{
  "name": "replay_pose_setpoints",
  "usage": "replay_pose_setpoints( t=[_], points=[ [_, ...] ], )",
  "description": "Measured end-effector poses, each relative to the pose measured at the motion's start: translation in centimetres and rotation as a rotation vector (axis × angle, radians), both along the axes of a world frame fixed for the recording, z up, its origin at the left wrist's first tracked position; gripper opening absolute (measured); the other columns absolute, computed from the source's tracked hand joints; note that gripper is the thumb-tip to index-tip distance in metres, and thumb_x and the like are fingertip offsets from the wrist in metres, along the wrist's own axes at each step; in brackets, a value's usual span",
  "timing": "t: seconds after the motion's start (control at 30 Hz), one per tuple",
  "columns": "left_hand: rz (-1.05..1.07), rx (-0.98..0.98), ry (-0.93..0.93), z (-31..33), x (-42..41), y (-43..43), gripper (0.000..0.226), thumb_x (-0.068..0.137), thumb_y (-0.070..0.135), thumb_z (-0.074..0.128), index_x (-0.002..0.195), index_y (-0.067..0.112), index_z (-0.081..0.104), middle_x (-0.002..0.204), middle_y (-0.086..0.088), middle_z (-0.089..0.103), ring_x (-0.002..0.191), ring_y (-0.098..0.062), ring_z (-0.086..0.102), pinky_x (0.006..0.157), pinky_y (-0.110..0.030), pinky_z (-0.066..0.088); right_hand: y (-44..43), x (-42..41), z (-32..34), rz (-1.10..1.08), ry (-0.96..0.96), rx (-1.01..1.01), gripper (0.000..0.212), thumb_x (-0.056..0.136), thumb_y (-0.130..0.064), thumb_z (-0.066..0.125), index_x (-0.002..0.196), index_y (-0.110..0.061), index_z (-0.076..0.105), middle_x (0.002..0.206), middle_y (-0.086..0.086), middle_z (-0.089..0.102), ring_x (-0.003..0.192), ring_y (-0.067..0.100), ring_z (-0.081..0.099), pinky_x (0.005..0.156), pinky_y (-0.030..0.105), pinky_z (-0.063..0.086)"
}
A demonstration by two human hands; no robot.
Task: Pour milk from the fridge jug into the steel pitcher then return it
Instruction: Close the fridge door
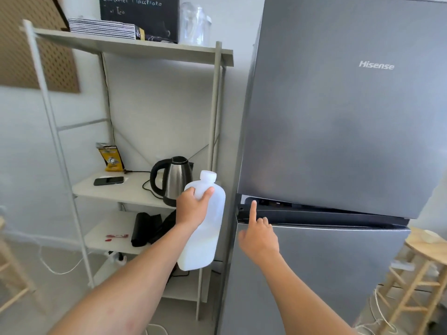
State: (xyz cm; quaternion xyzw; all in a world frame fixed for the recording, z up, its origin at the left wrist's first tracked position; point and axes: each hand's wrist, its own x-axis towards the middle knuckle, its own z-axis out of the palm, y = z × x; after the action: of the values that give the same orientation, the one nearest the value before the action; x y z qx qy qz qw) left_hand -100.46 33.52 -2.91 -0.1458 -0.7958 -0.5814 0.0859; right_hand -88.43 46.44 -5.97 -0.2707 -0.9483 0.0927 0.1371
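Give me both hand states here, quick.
Left hand: gripping the milk jug near its neck.
Right hand: holds nothing; index finger straight at the fridge door gap, others curled.

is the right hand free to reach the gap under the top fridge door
Probably yes: the right hand holds nothing and its forefinger is at the gap under the top door, nothing between. The left hand holds the jug aside.
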Motion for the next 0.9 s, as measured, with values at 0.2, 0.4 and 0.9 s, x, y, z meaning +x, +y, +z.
replay_pose_setpoints(
  t=[0.2, 0.4, 0.9],
  points=[
    [-0.027, -0.023, -0.040, -2.1, -2.7, 0.1, 0.052, 0.090, 0.046, 0.065, 0.066, 0.007, 0.040, 0.064, -0.003, 0.041, 0.059, -0.019, 0.039, 0.052, -0.028, 0.032, 1.6, -2.5, -1.1, -0.037, 0.126, -0.122, 0.082, 0.092, -0.020, 0.038, 0.154, -0.010, -0.014, 0.119, 0.003, 0.047, 0.125, 0.027, 0.042, 0.087, 0.035, 0.047],
    [-0.038, -0.038, -0.043, -3.3, -4.9, 0.8, 0.059, 0.090, 0.049, 0.065, 0.076, -0.006, 0.051, 0.067, -0.008, 0.048, 0.062, -0.021, 0.045, 0.056, -0.031, 0.038, 2.8, -4.7, -1.2, -0.068, 0.123, -0.174, 0.088, 0.092, -0.023, 0.044, 0.153, -0.020, -0.020, 0.147, 0.007, 0.038, 0.137, 0.030, 0.035, 0.079, 0.034, 0.044],
    [-0.034, -0.033, -0.077, -4.7, -6.7, 1.6, 0.061, 0.089, 0.051, 0.065, 0.077, -0.007, 0.050, 0.068, -0.010, 0.047, 0.062, -0.021, 0.044, 0.055, -0.031, 0.036, 4.2, -5.8, -2.4, -0.024, 0.131, -0.067, 0.106, 0.089, -0.034, 0.057, 0.148, -0.027, -0.031, 0.163, 0.004, 0.015, 0.150, 0.018, 0.013, 0.092, 0.037, 0.050]
  ],
)
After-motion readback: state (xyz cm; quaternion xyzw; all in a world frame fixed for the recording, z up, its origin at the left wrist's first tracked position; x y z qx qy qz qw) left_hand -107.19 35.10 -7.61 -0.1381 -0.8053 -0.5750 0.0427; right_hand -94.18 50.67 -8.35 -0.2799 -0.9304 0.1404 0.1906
